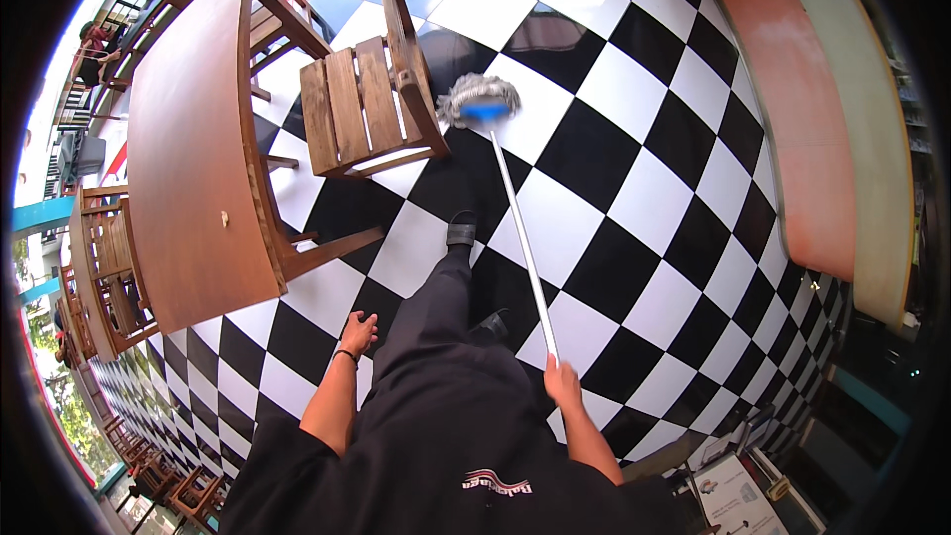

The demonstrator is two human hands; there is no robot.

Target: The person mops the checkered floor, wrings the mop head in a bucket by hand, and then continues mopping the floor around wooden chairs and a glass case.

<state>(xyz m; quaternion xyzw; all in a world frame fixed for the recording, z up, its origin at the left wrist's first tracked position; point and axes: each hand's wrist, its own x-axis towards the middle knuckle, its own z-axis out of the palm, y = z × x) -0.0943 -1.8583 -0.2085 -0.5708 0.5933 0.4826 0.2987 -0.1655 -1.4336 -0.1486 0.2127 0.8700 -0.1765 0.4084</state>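
Note:
My right hand (563, 382) is wrapped round the upper end of a mop's white pole. The mop (522, 228) slants away from me across the floor. Its grey string head (482, 96), with a blue middle part, lies on the tiles just right of a wooden slatted chair (365, 104). My left hand (359, 333) hangs free at my left side, fingers loosely apart and nothing in it, a dark band at the wrist. The nearest thing to it is a leg of the wooden table.
Black and white checkered tiles (634, 208) cover the floor. A long brown wooden table (198, 159) stands on the left, with more chairs (109, 267) beyond it. A curved pink and cream counter (807, 109) runs along the right. People sit at the far left.

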